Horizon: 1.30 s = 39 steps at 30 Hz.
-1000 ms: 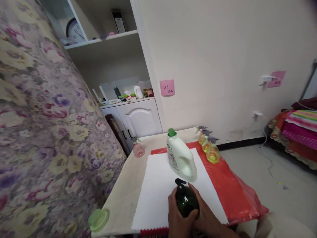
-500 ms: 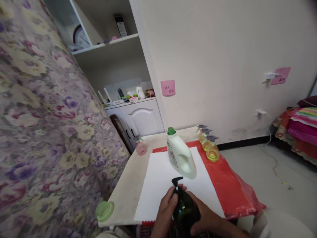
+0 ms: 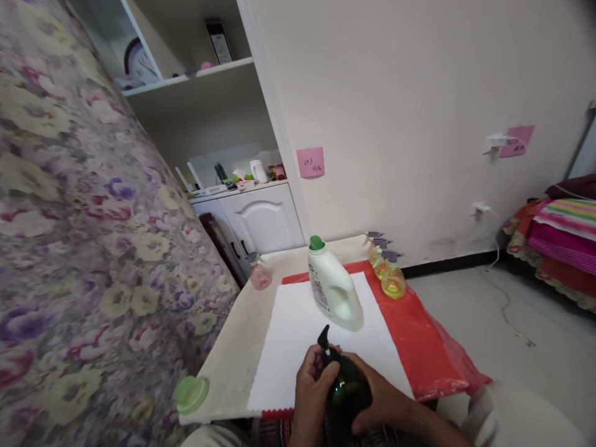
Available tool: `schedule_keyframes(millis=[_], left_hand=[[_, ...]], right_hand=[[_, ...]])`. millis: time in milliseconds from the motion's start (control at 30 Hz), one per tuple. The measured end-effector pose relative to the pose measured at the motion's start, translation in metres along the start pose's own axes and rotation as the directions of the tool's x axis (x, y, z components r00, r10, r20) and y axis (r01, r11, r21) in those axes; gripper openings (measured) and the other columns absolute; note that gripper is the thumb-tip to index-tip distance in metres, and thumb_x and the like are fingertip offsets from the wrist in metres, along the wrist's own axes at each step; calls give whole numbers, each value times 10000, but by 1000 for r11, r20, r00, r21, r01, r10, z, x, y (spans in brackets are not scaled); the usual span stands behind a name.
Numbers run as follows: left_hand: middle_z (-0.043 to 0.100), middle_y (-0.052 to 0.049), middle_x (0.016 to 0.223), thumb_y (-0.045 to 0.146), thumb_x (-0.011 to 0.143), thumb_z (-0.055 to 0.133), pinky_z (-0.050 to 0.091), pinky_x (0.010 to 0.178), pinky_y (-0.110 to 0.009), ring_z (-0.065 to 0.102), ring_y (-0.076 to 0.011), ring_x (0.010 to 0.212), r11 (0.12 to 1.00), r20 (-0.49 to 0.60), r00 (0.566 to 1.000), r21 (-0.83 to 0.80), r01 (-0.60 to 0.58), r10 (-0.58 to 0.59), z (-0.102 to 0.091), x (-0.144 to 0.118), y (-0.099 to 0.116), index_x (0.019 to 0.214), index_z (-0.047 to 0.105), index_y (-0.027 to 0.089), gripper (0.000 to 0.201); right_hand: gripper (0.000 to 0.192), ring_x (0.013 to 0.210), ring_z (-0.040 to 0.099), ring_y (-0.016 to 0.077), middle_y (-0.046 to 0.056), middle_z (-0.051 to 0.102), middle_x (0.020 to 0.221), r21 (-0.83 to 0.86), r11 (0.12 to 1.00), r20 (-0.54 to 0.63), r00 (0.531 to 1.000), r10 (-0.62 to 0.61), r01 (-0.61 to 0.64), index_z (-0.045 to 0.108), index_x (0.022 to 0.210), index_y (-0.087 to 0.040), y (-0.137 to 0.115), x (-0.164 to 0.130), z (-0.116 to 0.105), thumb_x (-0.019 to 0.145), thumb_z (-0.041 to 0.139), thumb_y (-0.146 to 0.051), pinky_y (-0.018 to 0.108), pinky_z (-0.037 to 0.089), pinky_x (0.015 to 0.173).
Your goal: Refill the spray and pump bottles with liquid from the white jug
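Note:
A dark green pump bottle (image 3: 347,391) with a black pump head (image 3: 323,338) is held low over the table's front edge. My left hand (image 3: 313,382) is closed around the pump's collar, its thumb and fingers pinching there. Around the bottle's body wraps my right hand (image 3: 377,397), gripping it from the right. Beyond them, a large pale detergent jug (image 3: 333,288) with a green spout stands on a white sheet (image 3: 279,354), its cap off. At the table's left front corner lies a light green cap-like piece (image 3: 190,395).
A pink spray bottle (image 3: 259,273) stands at the back left. Several spray bottles, including one with yellow liquid (image 3: 393,282), line the back right on red plastic sheeting (image 3: 419,335). A floral curtain (image 3: 116,279) hangs close on the left; a wall rises behind.
The black pump head has turned, its nozzle swinging from pointing right to pointing away and up. My left hand has turned with it. The view has shifted slightly.

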State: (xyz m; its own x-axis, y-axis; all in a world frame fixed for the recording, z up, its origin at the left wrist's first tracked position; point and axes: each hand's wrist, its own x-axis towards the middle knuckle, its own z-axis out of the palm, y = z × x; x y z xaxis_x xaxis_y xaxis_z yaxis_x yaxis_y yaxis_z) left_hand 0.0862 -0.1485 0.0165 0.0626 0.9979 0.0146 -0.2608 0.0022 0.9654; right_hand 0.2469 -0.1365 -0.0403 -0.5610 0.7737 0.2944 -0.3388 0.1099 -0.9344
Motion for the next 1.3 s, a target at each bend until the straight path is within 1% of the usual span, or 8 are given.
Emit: schedule_keyframes(millis=[200, 300, 433, 567, 667, 867, 1100, 1300], left_hand=[[682, -114, 1109, 422, 784, 669, 475, 868, -356, 624, -269, 1020, 995, 151, 987, -72, 71, -60, -5, -8, 13, 1094, 640, 186, 391], [702, -88, 1015, 375, 749, 714, 478, 834, -323, 642, -242, 954, 995, 84, 996, -90, 30, -22, -5, -7, 5, 1003, 651, 188, 321], [703, -46, 911, 319, 680, 778, 486, 760, -280, 646, -207, 866, 999, -34, 999, -43, 0, -1, -6, -3, -4, 910, 648, 204, 288], [661, -106, 1152, 399, 756, 704, 492, 823, -330, 624, -258, 1005, 998, 79, 997, -51, 31, -27, -10, -7, 5, 1115, 627, 208, 414], [672, -123, 1144, 409, 774, 681, 482, 864, -359, 624, -274, 1028, 993, 132, 990, -102, 59, -45, -12, -9, 6, 1118, 628, 194, 410], [713, -76, 980, 338, 677, 776, 486, 836, -332, 651, -254, 952, 999, -57, 998, -38, 0, -2, -10, -5, -5, 953, 639, 197, 338], [654, -138, 1206, 412, 768, 690, 478, 884, -372, 618, -286, 1061, 992, 105, 992, -101, 78, -67, -11, -8, 9, 1122, 635, 181, 426], [728, -111, 1003, 367, 634, 810, 489, 848, -357, 664, -264, 941, 995, -83, 996, -89, 38, -45, -9, -2, -4, 1024, 659, 173, 461]], right_hand=[[1160, 1371, 320, 338, 110, 381, 1481, 30, 999, 42, 999, 8, -9, 367, 1410, -268, -1, 1, 2, 403, 922, -425, 477, 248, 1120], [1158, 1390, 282, 336, 104, 363, 1494, -22, 1000, 19, 1000, 16, -16, 379, 1405, -275, 0, 1, 3, 394, 921, -431, 477, 197, 1140], [1112, 1344, 363, 330, 95, 451, 1428, -2, 1000, 7, 1000, 9, -9, 415, 1375, -269, -1, 3, 6, 397, 922, -425, 472, 236, 1125], [1093, 1300, 419, 338, 101, 462, 1413, 81, 997, 51, 999, 16, -20, 406, 1373, -264, 0, 4, 6, 420, 918, -422, 475, 306, 1081], [1147, 1341, 359, 342, 107, 408, 1457, 45, 998, 54, 998, 37, -39, 377, 1398, -260, 4, 3, 4, 401, 923, -419, 473, 277, 1098], [1115, 1332, 372, 331, 100, 453, 1421, 4, 1000, 35, 999, 27, -27, 401, 1384, -254, 7, 4, 5, 410, 919, -415, 466, 238, 1119], [1105, 1297, 411, 337, 93, 485, 1378, 93, 991, 81, 993, 90, -98, 405, 1375, -252, -5, 3, 4, 411, 920, -410, 473, 314, 1074], [1073, 1290, 410, 327, 88, 485, 1379, 76, 994, 69, 995, 76, -82, 429, 1357, -241, -1, 4, 3, 417, 927, -379, 471, 289, 1091]])
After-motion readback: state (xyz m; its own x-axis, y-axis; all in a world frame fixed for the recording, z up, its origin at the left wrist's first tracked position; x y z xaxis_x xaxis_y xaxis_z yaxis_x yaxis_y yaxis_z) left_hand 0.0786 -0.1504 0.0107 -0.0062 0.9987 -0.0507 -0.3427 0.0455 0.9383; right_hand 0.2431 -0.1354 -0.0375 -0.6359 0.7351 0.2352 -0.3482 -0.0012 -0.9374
